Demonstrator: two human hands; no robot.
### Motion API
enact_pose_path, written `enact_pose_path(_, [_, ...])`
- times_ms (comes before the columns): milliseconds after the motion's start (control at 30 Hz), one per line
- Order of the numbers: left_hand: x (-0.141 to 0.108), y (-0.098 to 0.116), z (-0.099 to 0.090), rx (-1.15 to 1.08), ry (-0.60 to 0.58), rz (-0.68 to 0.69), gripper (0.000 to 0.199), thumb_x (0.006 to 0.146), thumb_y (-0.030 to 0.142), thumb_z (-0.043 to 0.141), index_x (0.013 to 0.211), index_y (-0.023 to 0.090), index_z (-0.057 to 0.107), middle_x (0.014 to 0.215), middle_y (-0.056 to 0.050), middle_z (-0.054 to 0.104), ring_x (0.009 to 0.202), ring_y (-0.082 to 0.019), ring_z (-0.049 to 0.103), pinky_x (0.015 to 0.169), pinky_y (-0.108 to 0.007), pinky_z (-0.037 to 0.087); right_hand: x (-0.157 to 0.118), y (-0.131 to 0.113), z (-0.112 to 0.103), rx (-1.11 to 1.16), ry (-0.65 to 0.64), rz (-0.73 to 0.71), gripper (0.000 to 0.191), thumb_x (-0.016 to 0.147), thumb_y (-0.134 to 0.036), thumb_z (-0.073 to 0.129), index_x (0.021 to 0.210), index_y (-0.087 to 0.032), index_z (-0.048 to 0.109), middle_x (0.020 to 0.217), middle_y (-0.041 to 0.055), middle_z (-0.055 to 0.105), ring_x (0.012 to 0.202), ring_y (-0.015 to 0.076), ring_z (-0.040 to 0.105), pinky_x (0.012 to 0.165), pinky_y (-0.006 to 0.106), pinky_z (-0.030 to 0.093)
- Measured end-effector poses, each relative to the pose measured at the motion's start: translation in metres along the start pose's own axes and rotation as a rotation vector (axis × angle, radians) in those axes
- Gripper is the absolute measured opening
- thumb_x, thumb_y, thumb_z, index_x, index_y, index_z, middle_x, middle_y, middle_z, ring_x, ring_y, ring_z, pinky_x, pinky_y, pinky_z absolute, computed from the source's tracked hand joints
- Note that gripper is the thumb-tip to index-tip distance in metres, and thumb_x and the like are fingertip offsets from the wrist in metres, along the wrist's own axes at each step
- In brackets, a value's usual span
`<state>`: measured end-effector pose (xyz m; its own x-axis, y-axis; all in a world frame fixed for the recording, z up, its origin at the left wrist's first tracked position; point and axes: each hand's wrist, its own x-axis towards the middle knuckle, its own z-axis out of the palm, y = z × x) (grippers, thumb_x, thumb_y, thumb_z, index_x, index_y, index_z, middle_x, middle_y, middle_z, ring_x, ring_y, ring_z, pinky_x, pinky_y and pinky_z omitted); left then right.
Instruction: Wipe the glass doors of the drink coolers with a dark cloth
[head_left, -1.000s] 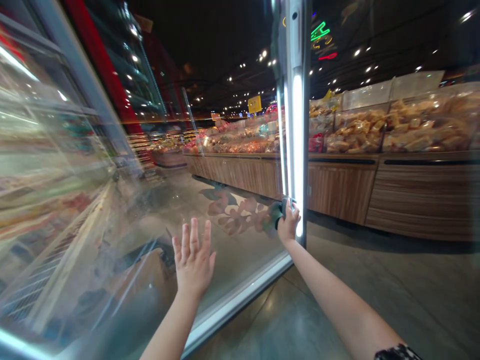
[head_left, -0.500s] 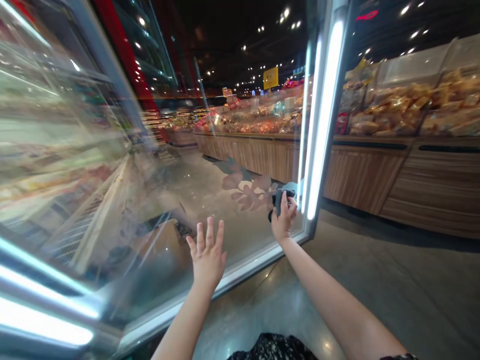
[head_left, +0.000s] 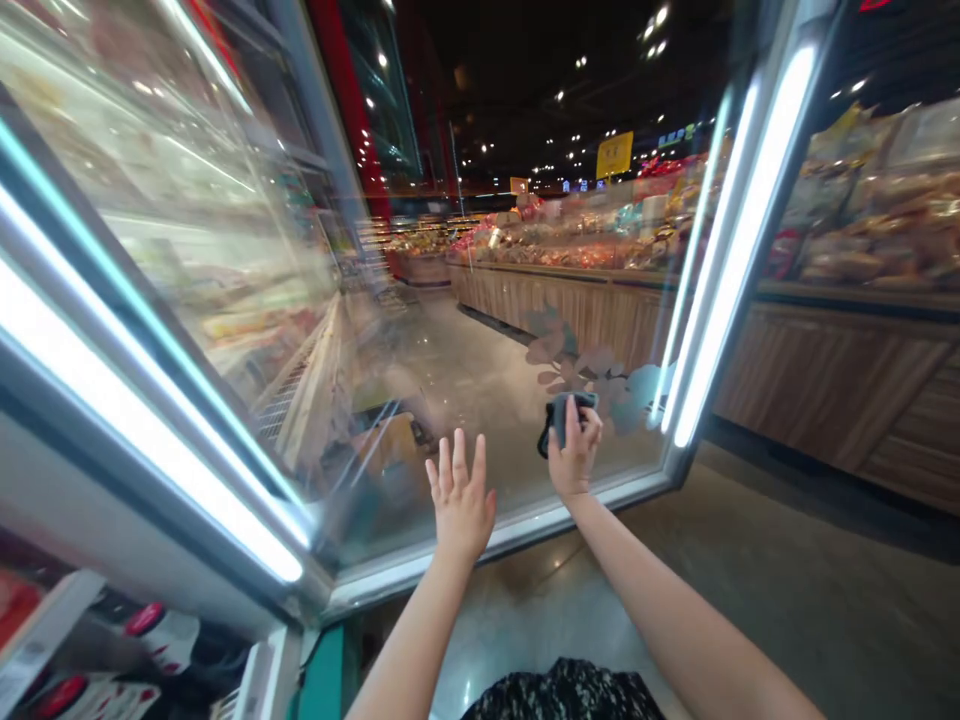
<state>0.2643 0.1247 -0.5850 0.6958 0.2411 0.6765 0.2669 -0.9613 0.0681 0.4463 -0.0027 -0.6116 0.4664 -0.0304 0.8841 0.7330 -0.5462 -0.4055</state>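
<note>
Right of centre, your right hand [head_left: 575, 458] grips a dark object [head_left: 560, 416], likely light, best held mid-body; your left hand [head_left: 461, 508] spreads empty before the slick-looking glass door [head_left: 491, 370].

Your left hand [head_left: 463, 510] is at the lower centre of the frame, left of your right hand [head_left: 576, 455] with an item [head_left: 559, 418] in it, both before the glass door [head_left: 525, 533], with bottles [head_left: 178, 640] on a shelf [head_left: 45, 622] at lower left and a bench [head_left: 832, 375] bearing goods [head_left: 592, 240] behind, reaching the right edge.
</note>
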Motion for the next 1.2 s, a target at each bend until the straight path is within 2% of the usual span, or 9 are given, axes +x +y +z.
enact_pose_path(167, [-0.021,-0.029,0.004,0.054,-0.048,-0.070,0.099,0.081,0.020,0.070,0.163,0.028,0.015,0.172,-0.014,0.009,0.158,-0.039,0.003,0.120,-0.070,0.019,-0.057,-0.037,0.008,0.006,-0.201,-0.419,0.083,0.086,-0.003,0.048,0.156,-0.046,0.036,0.130,0.0080,0.048,0.111,0.0233,0.052,0.102,0.041,0.046])
enact_pose_path(333, [-0.020,-0.038,0.011,0.079,-0.104,-0.057,0.104,0.077,0.017,0.071,0.163,0.029,0.014,0.172,-0.013,0.008,0.158,-0.040,0.004,0.119,-0.071,0.022,-0.043,-0.007,-0.005,-0.016,-0.140,-0.255,0.080,0.085,-0.006,0.047,0.156,-0.042,0.039,0.124,0.0101,0.047,0.108,0.0254,0.051,0.099,0.046,0.048])
enact_pose_path(467, [-0.028,-0.040,0.013,0.033,-0.072,-0.048,0.102,0.078,0.017,0.070,0.163,0.029,0.016,0.172,-0.012,0.011,0.158,-0.037,0.008,0.121,-0.068,0.019,-0.016,-0.047,0.012,0.006,-0.050,-0.182,0.073,0.092,-0.016,0.048,0.160,-0.035,0.032,0.132,0.0144,0.041,0.118,0.0298,0.047,0.102,0.051,0.045])
enact_pose_path(600, [-0.050,-0.050,0.011,0.021,0.006,-0.184,0.095,0.082,0.021,0.068,0.163,0.024,0.019,0.172,-0.015,0.010,0.158,-0.037,0.006,0.123,-0.067,0.013,-0.051,-0.080,0.022,-0.037,-0.215,-0.386,0.070,0.093,-0.021,0.054,0.159,-0.036,0.035,0.139,0.0133,0.043,0.118,0.0285,0.049,0.104,0.047,0.043])
enact_pose_path(700, [-0.067,-0.064,0.009,0.049,0.006,-0.259,0.093,0.082,0.020,0.068,0.162,0.024,0.021,0.171,-0.016,0.011,0.158,-0.038,0.006,0.122,-0.068,0.013,-0.081,-0.059,0.011,-0.072,-0.310,-0.574,0.070,0.091,-0.012,0.053,0.152,-0.046,0.045,0.132,0.0078,0.052,0.105,0.0229,0.053,0.099,0.040,0.044])
enact_pose_path(833, [-0.081,-0.083,0.007,0.075,-0.016,-0.298,0.093,0.080,0.015,0.068,0.162,0.027,0.024,0.171,-0.015,0.013,0.158,-0.036,0.008,0.123,-0.067,0.015,-0.074,-0.044,0.009,-0.056,-0.254,-0.498,0.079,0.089,-0.005,0.048,0.157,-0.044,0.036,0.127,0.0096,0.051,0.107,0.0242,0.054,0.097,0.042,0.045])
enact_pose_path(967, [-0.089,-0.089,0.009,0.088,-0.002,-0.375,0.097,0.079,0.013,0.068,0.162,0.029,0.020,0.172,-0.015,0.012,0.158,-0.035,0.009,0.124,-0.064,0.017,-0.061,-0.105,0.035,0.002,-0.189,-0.462,0.076,0.092,-0.010,0.049,0.161,-0.036,0.030,0.130,0.0132,0.048,0.109,0.0255,0.053,0.096,0.042,0.044])
enact_pose_path(1067, [-0.097,-0.087,0.014,0.099,0.020,-0.442,0.102,0.079,0.013,0.068,0.163,0.028,0.013,0.172,-0.016,0.011,0.158,-0.036,0.010,0.124,-0.064,0.017,-0.077,-0.138,0.046,-0.001,-0.277,-0.628,0.065,0.094,-0.023,0.057,0.157,-0.034,0.041,0.134,0.0126,0.052,0.106,0.0253,0.053,0.092,0.040,0.043])
enact_pose_path(1200, [-0.116,-0.082,0.024,0.136,0.044,-0.563,0.102,0.083,0.015,0.067,0.164,0.022,0.005,0.171,-0.018,0.011,0.158,-0.036,0.009,0.124,-0.064,0.017,-0.093,-0.104,0.031,0.021,-0.388,-0.897,0.067,0.091,-0.010,0.056,0.151,-0.039,0.049,0.132,0.0055,0.061,0.101,0.0208,0.051,0.087,0.036,0.040])
